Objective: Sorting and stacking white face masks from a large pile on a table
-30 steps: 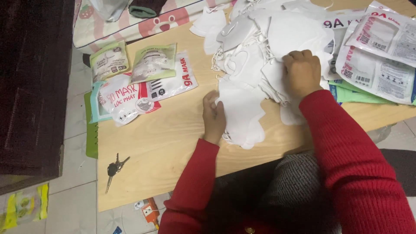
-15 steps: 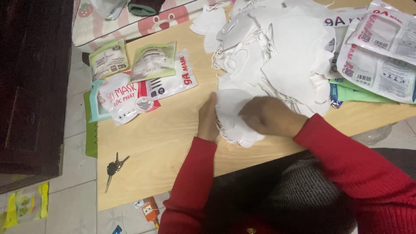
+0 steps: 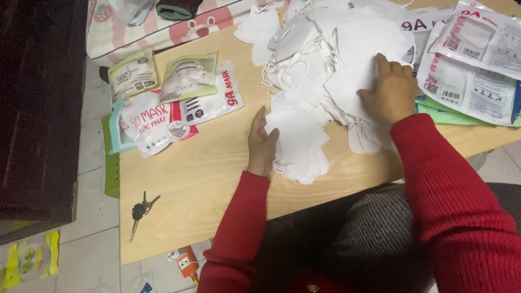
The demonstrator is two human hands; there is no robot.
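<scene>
Two hands working white masks on wooden table (image 3: 206, 179) | left hand (image 3: 262, 145) lying flat, fingers together, steadying small mask stack (image 3: 298, 144), its long axis running toward the person | right hand (image 3: 392, 92) pressing spread fingers on loose mask heap (image 3: 336, 59) | green and white-red mask packets (image 3: 163, 103) lying left | white printed pouches (image 3: 472, 65) lying right | keys (image 3: 140, 209) near table's front-left corner

A small stack of white face masks (image 3: 299, 142) is laid flat near the front edge of the wooden table, folded and roughly squared, with thin ear loops trailing at its near side. Just beyond it, to the right and farther back, a large loose heap of white masks (image 3: 331, 59) is spread untidily, overlapping.
</scene>
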